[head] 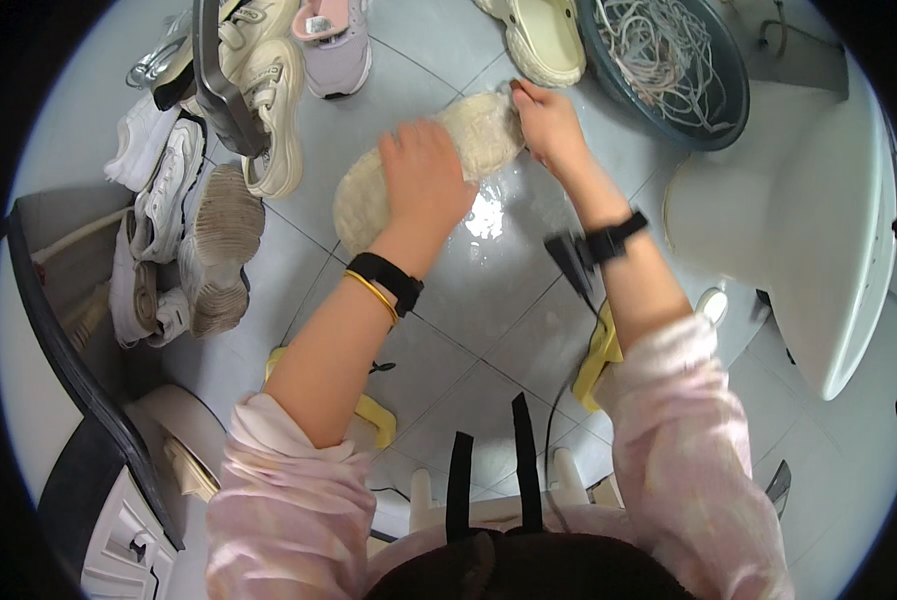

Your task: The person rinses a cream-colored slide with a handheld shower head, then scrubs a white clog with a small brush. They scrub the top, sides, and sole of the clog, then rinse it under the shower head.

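A cream, fleecy, sole-shaped piece [486, 131], perhaps an insole or a slipper, is held slantwise above wet grey floor tiles. My left hand [424, 169] grips it across the middle, fingers over its far edge. At its right end my right hand [553, 124] closes on a small dark brown object [516, 85], possibly a brush, mostly covered by the fingers. That object presses against the fleecy surface, which looks greyish there. Both hands are slightly blurred. Below the hands, water glistens on the tiles [486, 217].
Several shoes, including an upturned sneaker [227, 247], stand along the left. A pale clog [542, 37] and a dark basin [733, 112] of tangled cords are at the top right. A white toilet [786, 210] stands at right. Yellow footwear [598, 360] shows beneath my arms.
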Available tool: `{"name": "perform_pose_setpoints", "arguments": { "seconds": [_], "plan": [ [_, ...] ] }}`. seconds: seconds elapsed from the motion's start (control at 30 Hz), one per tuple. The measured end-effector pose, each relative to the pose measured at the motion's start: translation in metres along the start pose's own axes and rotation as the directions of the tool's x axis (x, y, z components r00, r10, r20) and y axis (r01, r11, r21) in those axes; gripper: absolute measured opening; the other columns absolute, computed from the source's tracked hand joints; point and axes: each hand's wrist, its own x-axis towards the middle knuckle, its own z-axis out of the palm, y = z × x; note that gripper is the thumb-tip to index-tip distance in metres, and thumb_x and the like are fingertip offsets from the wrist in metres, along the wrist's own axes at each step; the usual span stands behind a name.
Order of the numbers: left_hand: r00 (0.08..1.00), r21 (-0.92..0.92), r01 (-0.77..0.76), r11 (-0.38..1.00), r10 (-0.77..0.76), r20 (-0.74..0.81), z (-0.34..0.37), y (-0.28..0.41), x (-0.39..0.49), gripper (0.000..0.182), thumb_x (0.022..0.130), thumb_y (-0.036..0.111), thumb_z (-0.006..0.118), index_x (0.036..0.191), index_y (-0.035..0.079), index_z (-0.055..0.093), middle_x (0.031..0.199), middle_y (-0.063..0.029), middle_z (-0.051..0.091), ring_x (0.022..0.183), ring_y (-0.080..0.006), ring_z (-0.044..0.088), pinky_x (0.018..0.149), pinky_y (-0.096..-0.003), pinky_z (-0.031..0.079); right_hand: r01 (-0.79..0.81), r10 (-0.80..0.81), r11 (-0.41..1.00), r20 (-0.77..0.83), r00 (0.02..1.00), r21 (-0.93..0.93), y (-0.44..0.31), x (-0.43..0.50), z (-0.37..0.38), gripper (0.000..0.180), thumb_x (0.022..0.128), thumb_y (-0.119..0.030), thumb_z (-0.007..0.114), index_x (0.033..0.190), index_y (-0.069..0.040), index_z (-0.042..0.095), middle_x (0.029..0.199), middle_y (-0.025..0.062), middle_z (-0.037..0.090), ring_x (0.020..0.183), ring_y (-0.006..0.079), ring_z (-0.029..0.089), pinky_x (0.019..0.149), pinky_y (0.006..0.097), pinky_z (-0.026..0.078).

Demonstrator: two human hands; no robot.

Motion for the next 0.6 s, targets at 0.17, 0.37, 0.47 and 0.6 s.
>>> {"name": "perform_pose_setpoints", "arguments": {
  "seconds": [0.17, 0.37, 0.47, 0.6],
  "plan": [
    [1.000, 0.045, 0.016, 0.999, -0.016, -0.010, 0.000, 0.000, 0.003, 0.079, 0.070, 0.055, 0.082, 0.120, -0.002, 0.060, 0.113, -0.0108, 0.062, 0.108, -0.0269, 0.055, 0.096, -0.0453, 0.038, 0.128, -0.126, 0.986, 0.029, 0.992, -0.105, -0.032, -0.023, -0.001, 0.038, 0.098, -0.019, 0.057, 0.128, 0.001, 0.068, 0.105, 0.0319, 0.069, 0.103, 0.0460, 0.069, 0.088, 0.0457, 0.055],
    [0.999, 0.005, -0.015, 1.000, 0.015, 0.036, -0.001, 0.000, 0.001, 0.078, 0.070, 0.054, 0.083, 0.121, -0.002, 0.060, 0.112, -0.0101, 0.061, 0.110, -0.0270, 0.054, 0.097, -0.0455, 0.037, 0.112, -0.108, 0.984, 0.042, 0.993, -0.139, -0.045, -0.012, 0.003, 0.037, 0.098, -0.021, 0.058, 0.129, -0.003, 0.069, 0.105, 0.0295, 0.070, 0.103, 0.0459, 0.068, 0.089, 0.0467, 0.055],
    [1.000, 0.009, -0.001, 1.000, 0.001, 0.023, -0.002, -0.001, 0.002, 0.077, 0.070, 0.053, 0.084, 0.120, -0.001, 0.060, 0.112, -0.0099, 0.061, 0.111, -0.0271, 0.053, 0.098, -0.0458, 0.037, 0.164, -0.153, 0.978, 0.091, 0.984, -0.127, -0.051, -0.009, 0.004, 0.036, 0.098, -0.021, 0.058, 0.129, -0.006, 0.069, 0.106, 0.0290, 0.070, 0.102, 0.0468, 0.068, 0.089, 0.0469, 0.055],
    [0.999, -0.024, -0.004, 1.000, 0.005, 0.031, 0.000, -0.002, 0.002, 0.073, 0.070, 0.052, 0.084, 0.116, 0.000, 0.061, 0.111, -0.0102, 0.061, 0.109, -0.0274, 0.054, 0.098, -0.0468, 0.037, 0.138, -0.121, 0.973, 0.099, 0.988, -0.187, -0.058, -0.019, 0.005, 0.036, 0.097, -0.021, 0.059, 0.129, -0.009, 0.070, 0.100, 0.0295, 0.070, 0.097, 0.0473, 0.068, 0.086, 0.0506, 0.056]
  ]
}}
